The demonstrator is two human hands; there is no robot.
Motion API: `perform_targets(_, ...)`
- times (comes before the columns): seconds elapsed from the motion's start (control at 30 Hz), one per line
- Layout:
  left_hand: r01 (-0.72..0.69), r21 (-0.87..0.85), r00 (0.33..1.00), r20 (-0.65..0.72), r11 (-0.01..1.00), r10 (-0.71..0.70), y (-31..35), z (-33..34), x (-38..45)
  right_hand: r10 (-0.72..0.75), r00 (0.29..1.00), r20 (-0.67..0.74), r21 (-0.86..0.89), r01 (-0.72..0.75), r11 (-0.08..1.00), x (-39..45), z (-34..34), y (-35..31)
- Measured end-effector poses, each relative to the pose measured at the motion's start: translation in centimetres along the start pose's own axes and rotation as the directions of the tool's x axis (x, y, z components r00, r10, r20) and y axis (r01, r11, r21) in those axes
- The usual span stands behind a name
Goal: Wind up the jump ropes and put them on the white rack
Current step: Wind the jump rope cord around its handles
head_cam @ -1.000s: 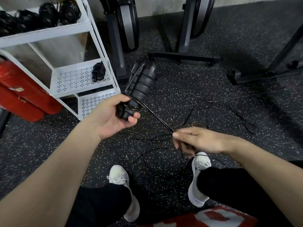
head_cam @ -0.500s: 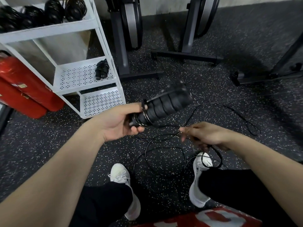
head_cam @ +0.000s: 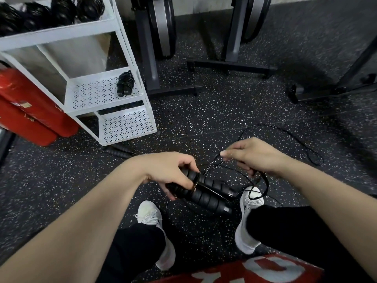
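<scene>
Swung down since a moment ago: paired handles (head_cam: 206,192) now low between the shoes, left hand (head_cam: 173,170) gripping them. Right hand (head_cam: 255,158) pinching the cord (head_cam: 263,180). Best wound taut, turns side by side. White rack (head_cam: 114,117) near left.

Speckled floor (head_cam: 234,111): white rack (head_cam: 122,48), rope handle (head_cam: 119,153).

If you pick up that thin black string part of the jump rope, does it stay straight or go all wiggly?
Probably wiggly. The cord lies in loose curves on the floor and droops from the right hand, so it looks floppy. It seems thin and light, likely to tangle. The ridged handles in the left hand look stiff and grippy by comparison.
</scene>
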State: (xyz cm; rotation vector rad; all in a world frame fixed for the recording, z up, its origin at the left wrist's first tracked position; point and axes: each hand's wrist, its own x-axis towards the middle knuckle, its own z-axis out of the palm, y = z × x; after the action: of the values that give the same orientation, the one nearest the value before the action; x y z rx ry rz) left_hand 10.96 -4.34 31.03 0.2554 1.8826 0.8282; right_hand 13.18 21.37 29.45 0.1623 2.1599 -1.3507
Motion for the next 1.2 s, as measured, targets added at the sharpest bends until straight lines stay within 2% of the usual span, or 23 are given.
perform_targets(0.17,-0.006,0.069,0.984,-0.178,0.998,0.018,0.3,0.3,1.0,-0.111,0.992,-0.058,0.028,0.113,0.993,-0.2,0.3,-0.8)
perform_targets(0.4,0.024,0.146,0.94,-0.339,0.989,0.027,0.7,1.0,2.0,-0.199,0.976,-0.083,0.063,0.205,0.977,-0.9,2.3,-1.5)
perform_targets(0.5,-0.002,0.023,0.922,-0.388,1.0,0.011,0.6,0.6,1.9,-0.297,0.954,-0.033,-0.042,0.295,0.955,-1.3,3.3,-1.3)
perform_targets(0.57,-0.04,-0.185,0.911,-0.41,0.982,-0.04,0.6,0.2,1.5,-0.323,0.946,-0.006,-0.059,0.322,0.945,-1.3,4.0,-1.1)
perform_targets(0.63,-0.101,-0.426,0.917,-0.391,0.899,-0.082,0.7,-0.2,1.1,-0.311,0.95,-0.012,-0.029,0.311,0.95,-1.0,4.2,-1.0)
perform_targets(0.7,-0.136,-0.565,0.937,-0.341,0.814,-0.081,1.0,-0.6,0.6,-0.274,0.961,-0.022,0.007,0.274,0.962,-0.6,3.8,-0.8)
perform_targets(0.87,-0.229,-0.69,0.945,-0.327,0.687,-0.013,1.7,-1.0,0.0,-0.203,0.979,0.008,-0.007,0.203,0.979,-0.7,3.1,-0.7)
perform_targets(1.07,-0.349,-0.84,0.92,-0.392,0.416,-0.02,1.2,-1.7,-0.3,-0.28,0.956,0.088,0.153,0.265,0.952,-0.6,2.3,0.2)
perform_targets(1.2,-0.403,-0.889,0.908,-0.418,0.218,-0.025,0.7,-2.5,-0.5,-0.305,0.94,0.154,0.123,0.288,0.95,-0.6,1.8,0.7)
